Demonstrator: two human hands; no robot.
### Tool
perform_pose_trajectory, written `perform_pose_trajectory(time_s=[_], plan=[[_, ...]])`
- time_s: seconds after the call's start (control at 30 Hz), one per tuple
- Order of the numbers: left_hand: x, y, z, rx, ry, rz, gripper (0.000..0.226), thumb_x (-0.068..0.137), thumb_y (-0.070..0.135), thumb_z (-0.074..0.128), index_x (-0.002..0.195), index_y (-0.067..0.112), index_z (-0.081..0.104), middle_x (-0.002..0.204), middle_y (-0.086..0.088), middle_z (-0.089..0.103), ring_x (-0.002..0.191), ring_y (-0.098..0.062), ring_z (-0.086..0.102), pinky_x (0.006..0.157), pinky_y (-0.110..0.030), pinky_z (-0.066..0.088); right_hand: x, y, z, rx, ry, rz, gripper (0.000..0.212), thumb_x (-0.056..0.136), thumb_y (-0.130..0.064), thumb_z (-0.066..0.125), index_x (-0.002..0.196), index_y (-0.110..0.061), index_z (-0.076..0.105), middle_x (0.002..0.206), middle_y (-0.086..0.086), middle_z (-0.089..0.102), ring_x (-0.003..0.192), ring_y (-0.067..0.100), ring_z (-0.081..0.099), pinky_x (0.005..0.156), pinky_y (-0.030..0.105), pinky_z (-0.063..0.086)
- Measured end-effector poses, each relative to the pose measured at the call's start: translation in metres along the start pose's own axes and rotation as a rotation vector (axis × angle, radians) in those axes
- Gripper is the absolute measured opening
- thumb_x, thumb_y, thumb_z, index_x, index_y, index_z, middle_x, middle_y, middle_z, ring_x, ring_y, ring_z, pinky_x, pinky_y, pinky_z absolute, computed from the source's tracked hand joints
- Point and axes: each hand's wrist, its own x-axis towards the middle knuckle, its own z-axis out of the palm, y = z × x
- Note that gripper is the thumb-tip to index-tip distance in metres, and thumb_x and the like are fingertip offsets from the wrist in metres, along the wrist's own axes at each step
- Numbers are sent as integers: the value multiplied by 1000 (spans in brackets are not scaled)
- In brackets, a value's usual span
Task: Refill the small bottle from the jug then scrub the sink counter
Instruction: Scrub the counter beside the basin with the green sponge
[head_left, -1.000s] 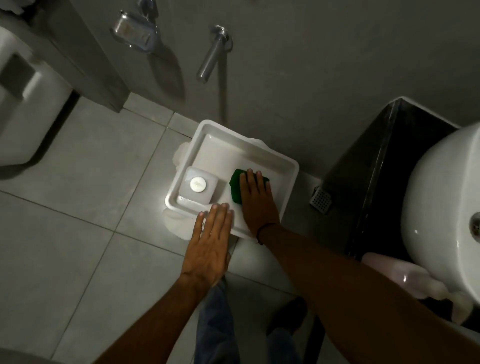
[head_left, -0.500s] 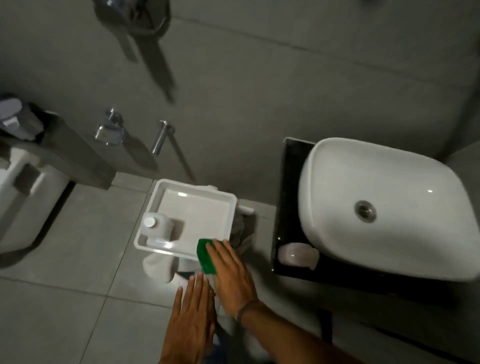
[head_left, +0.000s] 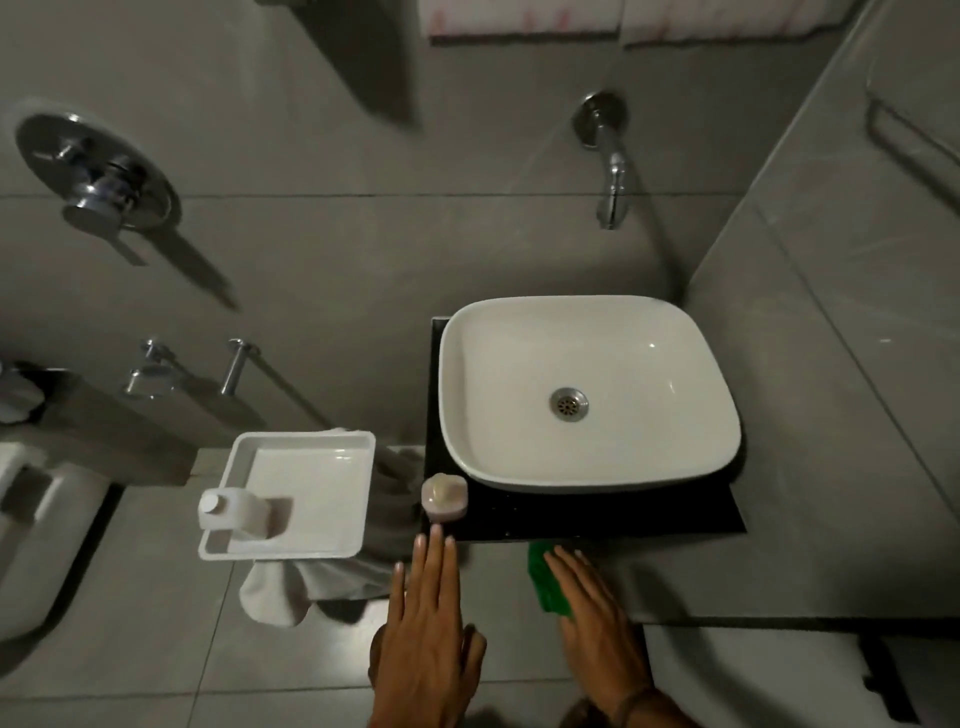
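One head-worn wide-angle view looks steeply down from above the white basin (head_left: 587, 395) on its black counter (head_left: 597, 514), wall at the far edge, floor tiles (head_left: 130, 597) near and left.

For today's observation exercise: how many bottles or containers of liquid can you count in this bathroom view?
2. A white jug stands in the white tray, at its near left corner. A small pink bottle sits on the black counter's front left corner. Others may be out of view.
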Motion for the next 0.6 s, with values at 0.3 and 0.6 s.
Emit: perform_pose_trajectory(time_s=[0.3, 0.6], plan=[[88, 37, -16, 207, -48, 81, 91, 89, 32, 42, 166, 1, 3, 175, -21, -4, 163, -38, -6, 131, -59, 1, 59, 41, 1, -149, -10, 17, 73, 90, 15, 44, 156, -15, 35, 165, 5, 29, 156, 29, 17, 126, 36, 18], [92, 33, -2, 262, -78, 64, 89, 95, 34, 38, 165, 2, -7, 174, -22, -14, 162, -36, -15, 127, -58, -21, 66, 41, 13, -334, -28, 20, 78, 78, 18, 56, 151, -10, 46, 158, 12, 43, 150, 38, 31, 123, 50, 23]])
